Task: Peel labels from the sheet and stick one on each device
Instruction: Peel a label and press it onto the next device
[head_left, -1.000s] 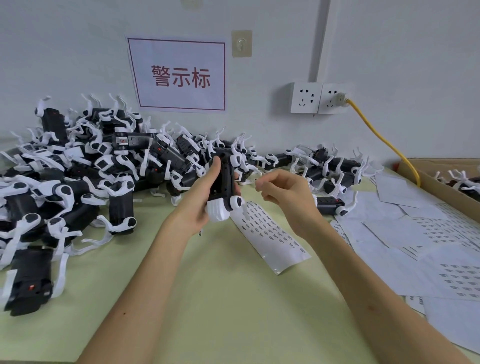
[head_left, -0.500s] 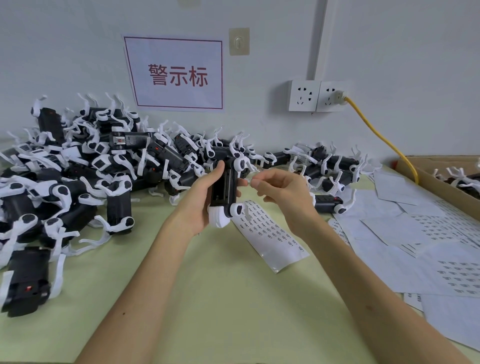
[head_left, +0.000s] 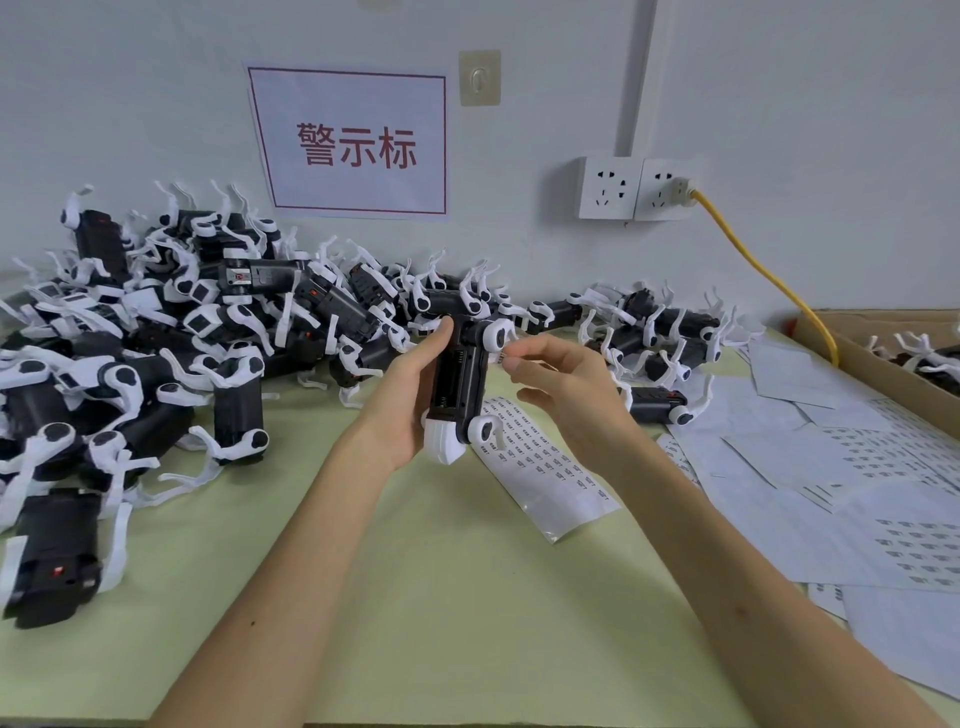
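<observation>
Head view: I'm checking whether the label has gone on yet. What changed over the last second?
The right hand, pinching what looks like a small label, moved closer to the device; its fingertips are now beside the upper white joint. Unchanged: the left hand grips the device, and the label sheet and the pile of devices lie where they were.

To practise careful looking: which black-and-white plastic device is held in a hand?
The black-and-white plastic device gripped in the left hand, centre; the rest lie untouched, mostly in the large pile.
</observation>
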